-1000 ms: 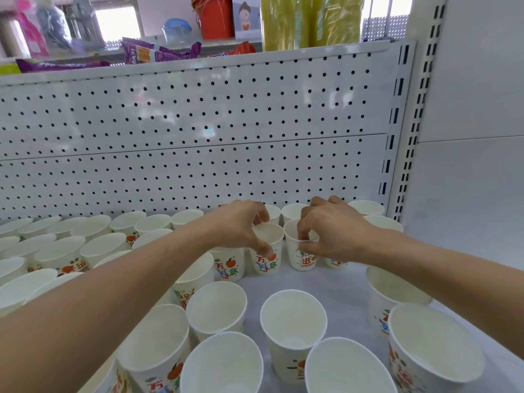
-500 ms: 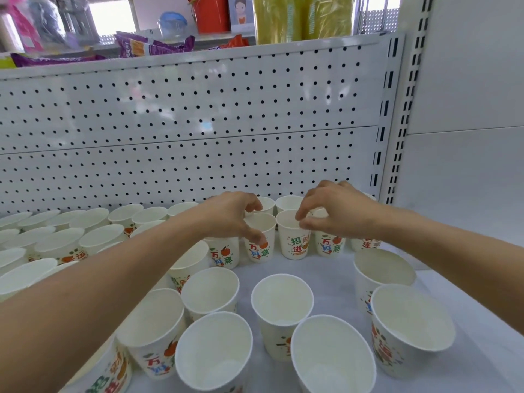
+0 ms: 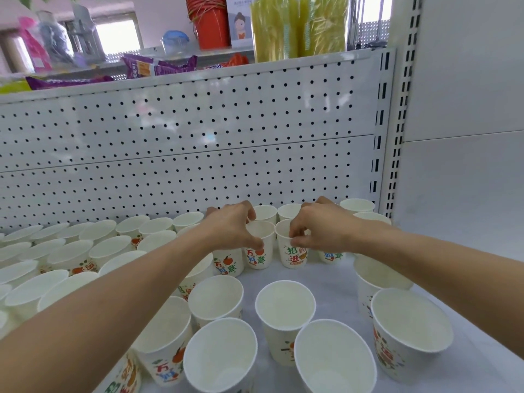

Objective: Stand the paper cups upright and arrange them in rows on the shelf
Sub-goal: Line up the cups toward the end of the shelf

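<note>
My left grip (image 3: 229, 229) pinches an upright cup (image 3: 259, 260) at the rim. My right grip (image 3: 320, 226) pinches the neighbouring cup (image 3: 295, 256).

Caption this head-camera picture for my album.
Left hand grips one upright paper cup, right hand its neighbour, on a crowded shelf.

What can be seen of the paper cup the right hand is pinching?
The paper cup is white with a rolled rim; green and orange characters and an orange fruit are printed on its side. It stands upright, mouth open, on the white shelf, in the second row from the pegboard. The right hand pinches its rim on the right side. The neighbouring cup, held by the left hand, stands close on its left; whether they touch cannot be told.
</note>
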The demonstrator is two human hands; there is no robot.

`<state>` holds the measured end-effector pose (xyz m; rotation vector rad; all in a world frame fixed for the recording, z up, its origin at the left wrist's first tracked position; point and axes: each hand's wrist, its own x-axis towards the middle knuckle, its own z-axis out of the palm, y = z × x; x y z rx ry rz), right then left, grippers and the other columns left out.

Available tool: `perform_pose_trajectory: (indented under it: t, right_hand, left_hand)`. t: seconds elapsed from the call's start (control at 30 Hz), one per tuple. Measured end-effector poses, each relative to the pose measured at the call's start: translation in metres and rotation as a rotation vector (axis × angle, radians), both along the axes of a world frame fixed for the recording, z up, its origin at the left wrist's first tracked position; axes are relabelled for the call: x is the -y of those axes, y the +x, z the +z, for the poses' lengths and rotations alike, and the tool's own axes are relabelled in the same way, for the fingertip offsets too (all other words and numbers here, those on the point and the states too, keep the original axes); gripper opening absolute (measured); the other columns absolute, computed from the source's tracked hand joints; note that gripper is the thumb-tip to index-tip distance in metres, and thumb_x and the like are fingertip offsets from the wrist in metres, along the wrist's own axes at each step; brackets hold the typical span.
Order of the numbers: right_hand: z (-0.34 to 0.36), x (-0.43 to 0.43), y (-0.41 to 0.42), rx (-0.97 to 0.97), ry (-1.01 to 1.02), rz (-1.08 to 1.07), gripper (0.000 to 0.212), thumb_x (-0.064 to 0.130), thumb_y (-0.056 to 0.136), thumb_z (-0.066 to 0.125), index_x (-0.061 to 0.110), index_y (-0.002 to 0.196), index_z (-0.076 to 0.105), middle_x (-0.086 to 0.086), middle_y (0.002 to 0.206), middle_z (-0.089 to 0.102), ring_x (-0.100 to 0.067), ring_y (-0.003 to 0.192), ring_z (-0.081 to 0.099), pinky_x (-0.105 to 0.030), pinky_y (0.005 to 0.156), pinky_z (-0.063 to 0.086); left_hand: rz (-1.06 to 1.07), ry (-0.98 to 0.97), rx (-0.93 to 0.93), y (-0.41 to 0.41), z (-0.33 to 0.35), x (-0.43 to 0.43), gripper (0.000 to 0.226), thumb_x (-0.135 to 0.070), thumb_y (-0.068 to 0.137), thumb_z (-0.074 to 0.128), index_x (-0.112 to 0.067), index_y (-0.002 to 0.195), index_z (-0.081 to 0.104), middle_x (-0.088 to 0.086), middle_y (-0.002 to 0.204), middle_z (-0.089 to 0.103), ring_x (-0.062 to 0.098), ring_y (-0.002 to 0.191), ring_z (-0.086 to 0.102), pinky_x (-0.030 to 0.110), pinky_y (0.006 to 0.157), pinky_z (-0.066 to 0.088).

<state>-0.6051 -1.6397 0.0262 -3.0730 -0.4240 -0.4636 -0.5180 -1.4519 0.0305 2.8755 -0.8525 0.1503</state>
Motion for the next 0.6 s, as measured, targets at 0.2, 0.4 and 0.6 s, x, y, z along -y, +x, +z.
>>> perform_pose_trajectory:
  t: [0.2, 0.4, 0.6]
  right_hand:
    - [-0.002, 0.0, 0.004, 0.006, -0.028, -0.031, 0.017, 0.033, 0.09, 0.057, 0.024, 0.083, 0.07, 0.008, 0.083, 0.068, -0.016, 0.084, 0.057, -0.032, 0.095, 0.033]
    - [-0.001, -0.002, 0.003, 0.012, -0.059, -0.032, 0.016, 0.033, 0.09, 0.056, 0.028, 0.077, 0.063, 0.008, 0.082, 0.067, -0.014, 0.084, 0.054, -0.03, 0.093, 0.031]
    - [-0.001, -0.002, 0.002, 0.007, -0.096, -0.033, 0.016, 0.035, 0.091, 0.056, 0.028, 0.08, 0.065, 0.007, 0.083, 0.067, -0.014, 0.084, 0.053, -0.031, 0.092, 0.031]
  left_hand:
    - [0.011, 0.013, 0.02, 0.003, -0.001, -0.007, 0.062, -0.055, 0.07, 0.075, -0.027, 0.118, 0.048, -0.007, 0.112, 0.062, 0.016, 0.102, 0.056, 0.038, 0.096, 0.03]
    - [0.029, -0.017, 0.005, -0.003, -0.003, -0.001, 0.082, -0.076, 0.06, 0.068, -0.029, 0.122, 0.044, -0.01, 0.118, 0.061, 0.017, 0.11, 0.053, 0.041, 0.099, 0.029]
    - [0.037, -0.004, 0.093, -0.002, -0.008, 0.005, 0.071, -0.067, 0.066, 0.068, -0.027, 0.119, 0.043, -0.006, 0.116, 0.065, 0.019, 0.106, 0.056, 0.042, 0.097, 0.031]
